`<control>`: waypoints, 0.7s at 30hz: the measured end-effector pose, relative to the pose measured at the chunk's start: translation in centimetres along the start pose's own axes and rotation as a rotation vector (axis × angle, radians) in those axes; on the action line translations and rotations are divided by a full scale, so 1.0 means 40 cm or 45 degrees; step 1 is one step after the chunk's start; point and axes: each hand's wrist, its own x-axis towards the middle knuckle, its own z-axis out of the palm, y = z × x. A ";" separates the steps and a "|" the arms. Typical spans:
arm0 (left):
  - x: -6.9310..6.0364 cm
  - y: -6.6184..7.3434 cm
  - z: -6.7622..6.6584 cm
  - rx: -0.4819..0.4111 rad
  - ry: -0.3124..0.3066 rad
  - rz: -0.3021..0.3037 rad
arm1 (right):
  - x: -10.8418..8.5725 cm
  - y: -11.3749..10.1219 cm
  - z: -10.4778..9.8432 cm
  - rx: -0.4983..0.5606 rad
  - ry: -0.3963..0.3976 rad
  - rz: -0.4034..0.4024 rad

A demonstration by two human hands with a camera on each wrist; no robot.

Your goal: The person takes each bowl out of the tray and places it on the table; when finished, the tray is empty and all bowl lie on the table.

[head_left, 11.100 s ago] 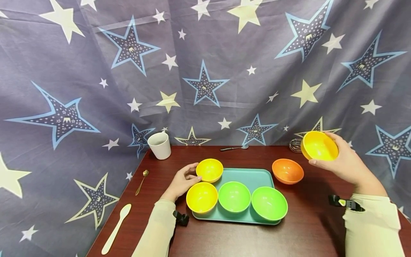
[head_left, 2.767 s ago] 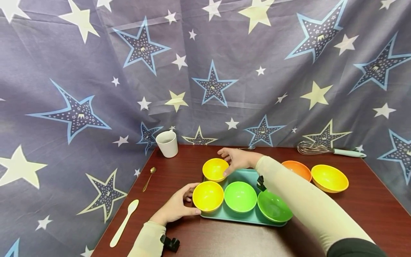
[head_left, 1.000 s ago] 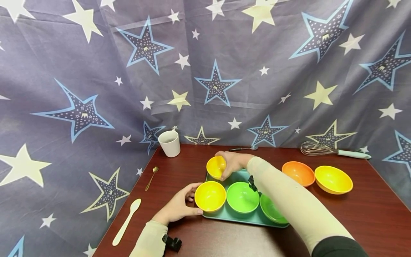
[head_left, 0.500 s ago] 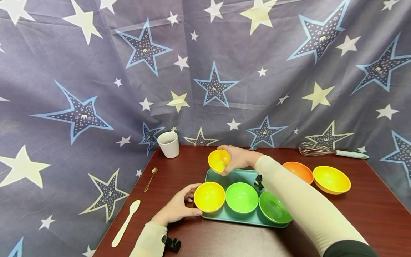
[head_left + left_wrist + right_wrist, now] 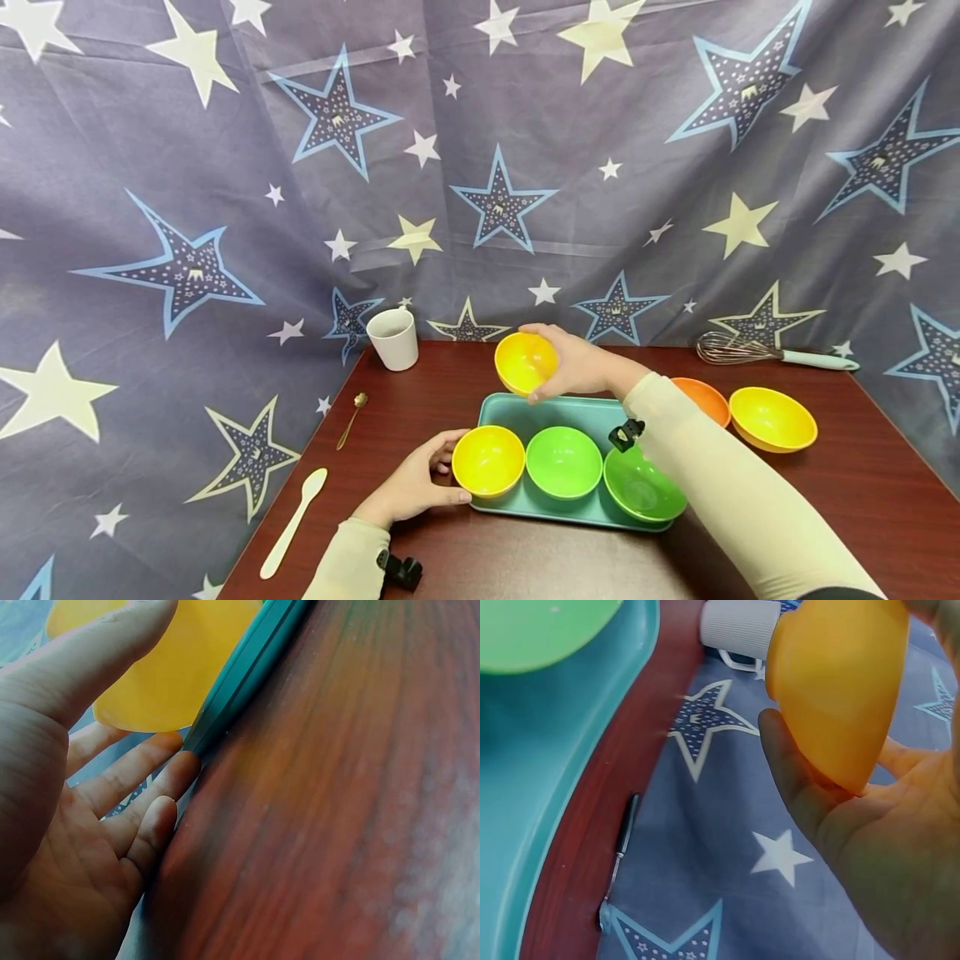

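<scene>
Head: against star-printed grey cloth (image 5: 577,208), pinching raised round yellow bowl (image 5: 522,363) in right hand (image 5: 581,363), near teal rectangular tray (image 5: 570,412). Left wrist: with left hand (image 5: 84,832) spread beside another yellow bowl (image 5: 187,671). Right wrist: partly blocking white ribbed cup (image 5: 739,626) beyond grip.

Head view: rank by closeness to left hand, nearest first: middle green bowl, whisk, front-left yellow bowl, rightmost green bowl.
1. Front-left yellow bowl: right beside the left hand.
2. Middle green bowl: next one rightward.
3. Rightmost green bowl: right end of tray.
4. Whisk: far right, back of table.
</scene>
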 end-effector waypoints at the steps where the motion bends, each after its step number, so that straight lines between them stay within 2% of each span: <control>1: 0.000 0.000 0.000 0.001 0.000 0.001 | -0.008 -0.002 -0.004 0.007 0.017 -0.012; 7: -0.001 -0.001 0.000 0.000 0.007 -0.002 | -0.056 -0.007 -0.022 0.035 0.109 -0.061; 21: -0.001 -0.003 0.002 0.001 0.010 -0.003 | -0.181 -0.007 -0.057 0.040 0.295 -0.012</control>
